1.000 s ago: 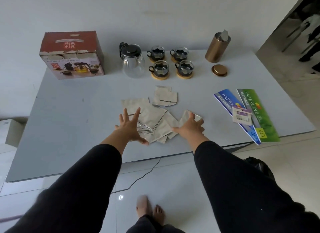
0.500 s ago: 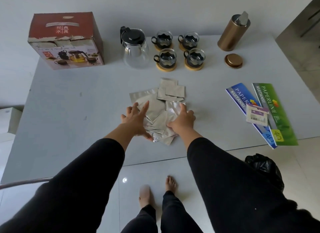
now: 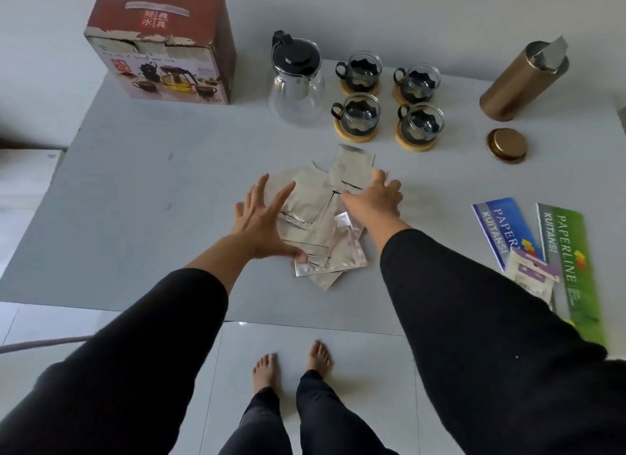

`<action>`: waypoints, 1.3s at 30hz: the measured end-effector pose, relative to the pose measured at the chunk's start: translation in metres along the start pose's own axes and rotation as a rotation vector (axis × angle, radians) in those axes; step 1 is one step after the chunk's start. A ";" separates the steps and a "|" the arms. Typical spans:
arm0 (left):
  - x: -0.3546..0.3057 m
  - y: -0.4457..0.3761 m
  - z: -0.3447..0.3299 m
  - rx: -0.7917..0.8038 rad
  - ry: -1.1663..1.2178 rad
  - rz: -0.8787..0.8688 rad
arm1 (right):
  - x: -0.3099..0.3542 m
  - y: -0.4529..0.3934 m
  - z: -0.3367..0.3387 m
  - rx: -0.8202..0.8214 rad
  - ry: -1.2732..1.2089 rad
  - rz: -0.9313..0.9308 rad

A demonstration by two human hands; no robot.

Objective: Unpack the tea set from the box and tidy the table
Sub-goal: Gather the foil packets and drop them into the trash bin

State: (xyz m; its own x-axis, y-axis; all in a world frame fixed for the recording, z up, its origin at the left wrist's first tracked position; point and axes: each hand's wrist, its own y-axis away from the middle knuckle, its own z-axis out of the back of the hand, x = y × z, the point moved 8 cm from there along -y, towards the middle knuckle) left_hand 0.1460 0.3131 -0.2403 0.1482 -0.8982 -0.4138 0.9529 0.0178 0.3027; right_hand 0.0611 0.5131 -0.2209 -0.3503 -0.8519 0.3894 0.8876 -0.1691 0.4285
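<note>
Already the tea set is out: upper left stands the red cardboard tea-set box [image 3: 162, 44] with Chinese characters I can't read, then the glass teapot with black lid [image 3: 295, 82] and four glass cups on wooden coasters [image 3: 388, 99]. Mid-frame, my left hand [image 3: 262, 222], fingers spread, and right hand [image 3: 372, 197], fingers splayed flat, press on the scattered silver foil sachets [image 3: 318, 214], gripping nothing. I judge I'm tidying; next, sweep them together. Right: blue and green receipt books [image 3: 531, 238] reading "PAPERLINE KUITANSI".
</note>
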 end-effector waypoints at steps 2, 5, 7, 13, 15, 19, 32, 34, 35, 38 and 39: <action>-0.006 0.002 -0.013 0.072 -0.086 -0.027 | 0.010 -0.010 -0.004 0.032 0.046 0.051; -0.013 0.004 -0.031 0.151 -0.202 -0.046 | 0.022 -0.025 -0.010 0.072 0.155 0.136; -0.015 0.002 -0.036 0.159 -0.265 -0.040 | 0.025 -0.032 -0.016 0.120 0.225 0.159; -0.021 -0.001 -0.031 0.065 -0.271 -0.039 | 0.023 -0.032 -0.017 0.083 0.304 0.273; -0.023 -0.004 -0.027 0.035 -0.223 -0.038 | 0.022 -0.030 -0.017 0.074 0.303 0.315; -0.027 -0.013 -0.018 -0.038 -0.141 -0.002 | 0.022 -0.025 -0.017 0.069 0.241 0.351; -0.038 -0.029 -0.019 -0.144 -0.057 0.052 | 0.016 -0.016 -0.018 0.025 0.019 0.261; -0.036 -0.033 -0.019 -0.090 -0.106 0.080 | 0.014 -0.015 -0.018 0.061 -0.002 0.204; -0.036 -0.034 -0.020 -0.068 -0.119 0.090 | 0.015 -0.013 -0.019 0.086 -0.014 0.195; -0.037 -0.034 -0.018 -0.075 -0.093 0.080 | 0.020 -0.010 -0.018 0.135 -0.047 0.201; -0.038 -0.033 -0.018 -0.085 -0.068 0.077 | 0.020 -0.009 -0.017 0.146 -0.051 0.192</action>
State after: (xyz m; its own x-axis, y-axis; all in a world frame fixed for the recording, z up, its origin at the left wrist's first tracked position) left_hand 0.1136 0.3541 -0.2500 0.2061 -0.9205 -0.3318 0.9589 0.1225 0.2559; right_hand 0.0514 0.4892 -0.2308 -0.1976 -0.8349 0.5137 0.8877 0.0700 0.4552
